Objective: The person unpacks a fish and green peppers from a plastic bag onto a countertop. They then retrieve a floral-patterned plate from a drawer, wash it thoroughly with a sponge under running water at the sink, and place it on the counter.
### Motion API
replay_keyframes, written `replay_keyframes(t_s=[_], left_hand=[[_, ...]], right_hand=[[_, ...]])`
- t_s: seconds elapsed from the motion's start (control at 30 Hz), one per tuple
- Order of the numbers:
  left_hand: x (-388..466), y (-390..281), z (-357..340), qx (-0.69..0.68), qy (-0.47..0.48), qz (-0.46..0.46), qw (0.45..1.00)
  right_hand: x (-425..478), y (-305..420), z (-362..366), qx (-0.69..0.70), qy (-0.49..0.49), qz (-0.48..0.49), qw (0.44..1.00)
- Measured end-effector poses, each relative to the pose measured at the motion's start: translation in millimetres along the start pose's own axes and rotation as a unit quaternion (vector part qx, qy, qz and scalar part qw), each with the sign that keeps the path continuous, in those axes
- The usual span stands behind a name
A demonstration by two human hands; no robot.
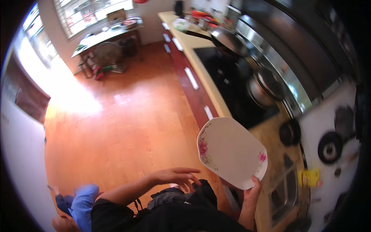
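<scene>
A white plate (232, 150) with pink flowers at its two ends is gripped near its lower right edge by my right hand (252, 188), the thumb lying on its upper face. The plate is in front of the counter's edge, below the black cooktop (223, 81). My left hand (182, 177) is to the left of the plate, near my body, with fingers apart and nothing in it. The plate hides most of my right hand's other fingers.
A lidded pot (265, 90) and a long-handled covered pan (230, 42) stand on the cooktop. A sink (282, 197) is at lower right. Another person (84, 203) in blue is close at lower left. A table (101, 40) with items stands by the window.
</scene>
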State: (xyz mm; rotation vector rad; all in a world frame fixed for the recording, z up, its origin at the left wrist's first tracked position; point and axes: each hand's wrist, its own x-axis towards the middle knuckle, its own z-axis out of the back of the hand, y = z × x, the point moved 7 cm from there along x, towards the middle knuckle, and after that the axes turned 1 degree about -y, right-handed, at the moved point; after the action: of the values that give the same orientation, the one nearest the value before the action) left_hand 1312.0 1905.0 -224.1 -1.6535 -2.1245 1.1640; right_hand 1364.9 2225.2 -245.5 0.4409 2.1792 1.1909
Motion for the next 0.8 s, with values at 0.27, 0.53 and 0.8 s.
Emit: replay_keyframes(t_s=[0.27, 0.53, 0.8], left_hand=[[36.3, -60.9, 112.7, -0.151, -0.228, -0.138, 0.952], [-55.0, -136.2, 268.7, -0.275, -0.424, -0.201, 0.839], [-137.2, -258.1, 412.9, -0.195, -0.477, -0.235, 0.824]], right_hand=[[58.7, -82.2, -196.7, -0.048, 0.124, -0.044, 0.99], [121.9, -196.0, -400.9, -0.186, 0.309, -0.166, 0.918], [175.3, -276.8, -577.3, -0.303, 0.475, -0.265, 0.782]])
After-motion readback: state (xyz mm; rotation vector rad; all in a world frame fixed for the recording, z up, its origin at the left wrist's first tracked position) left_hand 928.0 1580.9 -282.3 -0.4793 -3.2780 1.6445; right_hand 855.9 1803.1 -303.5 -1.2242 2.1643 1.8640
